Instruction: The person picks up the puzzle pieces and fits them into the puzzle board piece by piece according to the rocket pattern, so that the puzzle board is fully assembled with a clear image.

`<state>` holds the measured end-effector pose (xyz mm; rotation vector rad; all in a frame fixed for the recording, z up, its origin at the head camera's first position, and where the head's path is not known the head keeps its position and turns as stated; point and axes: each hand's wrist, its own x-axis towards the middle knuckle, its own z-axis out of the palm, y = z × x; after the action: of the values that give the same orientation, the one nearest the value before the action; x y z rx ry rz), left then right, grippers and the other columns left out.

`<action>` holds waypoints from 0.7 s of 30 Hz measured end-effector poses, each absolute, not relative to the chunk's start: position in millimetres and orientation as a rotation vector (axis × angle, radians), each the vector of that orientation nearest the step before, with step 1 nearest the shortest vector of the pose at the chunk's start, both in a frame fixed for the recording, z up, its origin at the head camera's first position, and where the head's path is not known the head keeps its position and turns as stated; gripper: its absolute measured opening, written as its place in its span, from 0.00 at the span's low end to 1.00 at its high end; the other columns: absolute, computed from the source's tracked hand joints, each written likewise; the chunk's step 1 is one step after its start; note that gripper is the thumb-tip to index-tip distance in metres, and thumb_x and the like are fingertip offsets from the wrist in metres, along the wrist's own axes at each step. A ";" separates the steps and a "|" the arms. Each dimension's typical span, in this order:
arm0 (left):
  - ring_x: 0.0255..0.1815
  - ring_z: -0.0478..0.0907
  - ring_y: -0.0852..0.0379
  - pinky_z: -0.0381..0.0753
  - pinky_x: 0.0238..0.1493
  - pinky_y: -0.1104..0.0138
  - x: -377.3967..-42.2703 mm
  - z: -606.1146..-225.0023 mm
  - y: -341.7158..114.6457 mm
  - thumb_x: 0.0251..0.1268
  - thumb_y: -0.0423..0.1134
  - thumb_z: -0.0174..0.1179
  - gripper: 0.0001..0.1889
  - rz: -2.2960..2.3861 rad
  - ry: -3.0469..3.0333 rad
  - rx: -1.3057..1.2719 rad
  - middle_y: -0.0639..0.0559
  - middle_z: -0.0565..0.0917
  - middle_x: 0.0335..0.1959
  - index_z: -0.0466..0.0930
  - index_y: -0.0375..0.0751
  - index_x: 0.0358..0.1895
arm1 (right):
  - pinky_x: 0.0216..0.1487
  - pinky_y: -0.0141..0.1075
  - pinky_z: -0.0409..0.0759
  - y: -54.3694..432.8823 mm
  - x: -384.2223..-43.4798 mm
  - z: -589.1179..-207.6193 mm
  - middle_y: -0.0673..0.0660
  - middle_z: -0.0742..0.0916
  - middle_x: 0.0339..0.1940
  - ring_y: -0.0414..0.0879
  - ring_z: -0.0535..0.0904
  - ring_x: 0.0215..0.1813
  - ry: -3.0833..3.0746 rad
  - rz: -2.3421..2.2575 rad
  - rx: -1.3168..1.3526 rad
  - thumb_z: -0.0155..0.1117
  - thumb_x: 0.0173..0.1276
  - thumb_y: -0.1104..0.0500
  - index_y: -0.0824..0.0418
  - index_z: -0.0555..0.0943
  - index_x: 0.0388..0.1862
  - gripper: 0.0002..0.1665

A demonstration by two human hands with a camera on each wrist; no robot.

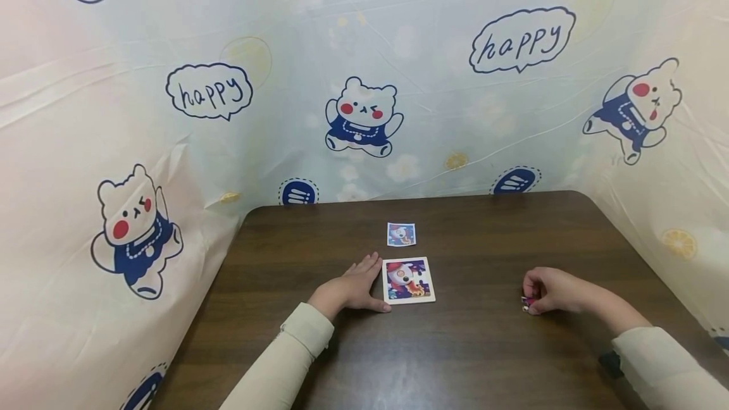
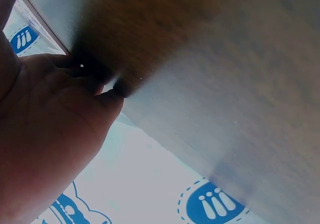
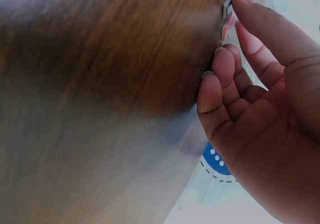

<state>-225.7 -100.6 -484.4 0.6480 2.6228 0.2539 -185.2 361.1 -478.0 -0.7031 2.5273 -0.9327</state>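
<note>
A square jigsaw puzzle (image 1: 405, 283) with a white border lies on the brown table; its colourful picture has a pale gap at the right side. My left hand (image 1: 357, 286) rests palm down at the puzzle's left edge, fingers spread and thumb near the lower left corner. In the left wrist view that hand (image 2: 55, 103) shows, but the puzzle does not. Farther right, my right hand (image 1: 549, 291) pinches a small dark and pink puzzle piece (image 1: 527, 302) at the tabletop. The right wrist view shows the piece (image 3: 227, 26) edge-on by the thumb, partly hidden by fingers.
A small picture card (image 1: 401, 235) with a similar design lies behind the puzzle. Beside the right sleeve is a dark object (image 1: 611, 364), partly covered. A pale printed curtain (image 1: 285, 125) stands along the back and sides of the table (image 1: 455, 353).
</note>
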 end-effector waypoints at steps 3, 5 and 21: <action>0.81 0.37 0.51 0.46 0.77 0.54 -225.5 -483.9 -100.5 0.52 0.73 0.63 0.61 0.256 2.623 0.649 0.47 0.42 0.82 0.43 0.42 0.81 | 0.29 0.32 0.76 360.8 -185.5 -479.7 0.53 0.79 0.30 0.40 0.74 0.32 2.528 -0.947 -0.701 0.80 0.54 0.60 0.60 0.76 0.37 0.20; 0.81 0.37 0.51 0.46 0.77 0.54 -225.3 -483.4 -100.5 0.52 0.73 0.63 0.61 0.260 2.623 0.649 0.47 0.42 0.82 0.44 0.42 0.81 | 0.29 0.32 0.76 359.9 -185.4 -480.5 0.53 0.79 0.30 0.40 0.74 0.32 2.527 -0.962 -0.705 0.79 0.54 0.61 0.61 0.76 0.38 0.20; 0.81 0.37 0.51 0.45 0.77 0.54 -226.1 -485.5 -101.0 0.51 0.73 0.63 0.61 0.272 2.620 0.642 0.48 0.42 0.82 0.44 0.43 0.81 | 0.29 0.32 0.77 355.1 -184.7 -476.3 0.52 0.80 0.29 0.40 0.74 0.31 2.521 -0.935 -0.701 0.79 0.54 0.63 0.61 0.76 0.35 0.18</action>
<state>-226.1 -101.0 -485.5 0.6415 2.6203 0.2721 -184.7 355.1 -476.3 -0.7005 2.5206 -0.9346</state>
